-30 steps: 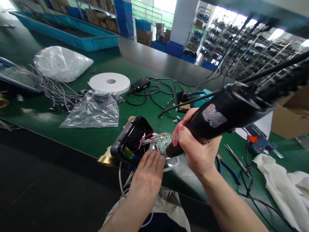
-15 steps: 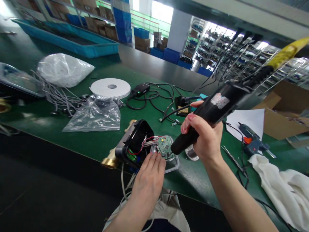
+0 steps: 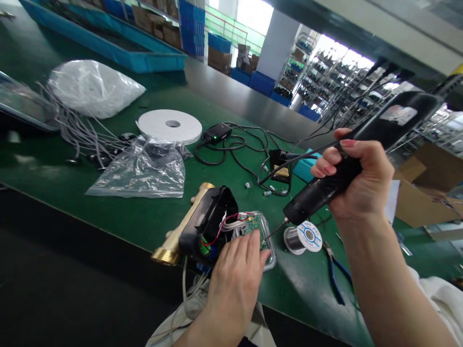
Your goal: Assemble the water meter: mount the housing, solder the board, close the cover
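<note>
My left hand point(image 3: 235, 284) lies flat on a green circuit board point(image 3: 255, 226), which sits in a clear plastic cover point(image 3: 269, 255). Red and white wires run from the board into a black meter housing point(image 3: 210, 224), mounted on a brass pipe body point(image 3: 170, 255). My right hand point(image 3: 358, 180) grips a black soldering iron point(image 3: 318, 197) in its fist. The iron's thin metal tip point(image 3: 275, 230) points down at the board's edge, close to my left fingers. I cannot tell whether the tip touches the board. A spool of solder wire point(image 3: 303, 237) stands just right of the cover.
Blue-handled pliers point(image 3: 334, 272) lie right of the spool. Behind are a soldering station point(image 3: 280, 166), black cables, a power adapter point(image 3: 215, 134), a white ring roll point(image 3: 170, 126), plastic bags point(image 3: 137, 168) and grey wires point(image 3: 83, 137). The green bench edge point(image 3: 72, 217) runs along the near side.
The iron has swung from a steep forward slant to nearly level, its tip now showing at the board's edge. My left hand has slid further over the board, and the view has shifted, bringing the spool fully in.
</note>
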A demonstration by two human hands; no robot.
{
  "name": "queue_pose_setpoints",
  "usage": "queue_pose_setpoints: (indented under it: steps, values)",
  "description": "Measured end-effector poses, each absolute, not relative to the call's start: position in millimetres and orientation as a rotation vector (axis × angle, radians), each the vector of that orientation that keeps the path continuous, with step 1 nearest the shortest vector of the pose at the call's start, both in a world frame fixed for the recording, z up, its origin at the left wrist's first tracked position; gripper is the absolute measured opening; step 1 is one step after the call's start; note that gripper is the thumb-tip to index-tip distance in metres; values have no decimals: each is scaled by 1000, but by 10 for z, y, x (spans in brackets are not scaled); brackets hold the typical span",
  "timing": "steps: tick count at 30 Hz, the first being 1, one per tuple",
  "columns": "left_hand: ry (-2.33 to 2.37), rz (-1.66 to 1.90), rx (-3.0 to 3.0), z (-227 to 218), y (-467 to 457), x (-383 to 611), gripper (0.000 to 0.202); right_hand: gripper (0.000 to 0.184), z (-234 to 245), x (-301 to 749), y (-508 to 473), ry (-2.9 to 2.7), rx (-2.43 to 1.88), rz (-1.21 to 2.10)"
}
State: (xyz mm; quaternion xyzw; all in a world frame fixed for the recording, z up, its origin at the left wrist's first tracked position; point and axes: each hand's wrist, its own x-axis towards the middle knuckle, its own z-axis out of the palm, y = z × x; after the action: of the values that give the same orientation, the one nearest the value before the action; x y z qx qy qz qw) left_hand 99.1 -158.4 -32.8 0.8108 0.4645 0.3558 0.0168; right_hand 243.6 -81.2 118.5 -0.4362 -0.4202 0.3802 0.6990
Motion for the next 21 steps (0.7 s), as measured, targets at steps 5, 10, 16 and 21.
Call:
queue_pose_setpoints:
  steps: [5,10,16,21]
  values:
    - [1318,1007,2422,-250,-1584,980,21,16,1125,2400,-845,-944,-998,845]
    - [1308,875,2521,-328,-1633,972,24,18,993,2418,-702,-1082,-948,613]
    - [1314,812,2646,-515,-1632,1041,30,17,912,2354,-46,-1224,-1144,508]
    - [1386,1126,2576,-682,-1636,1062,32,26,767,2333,660,-1300,-1592,594]
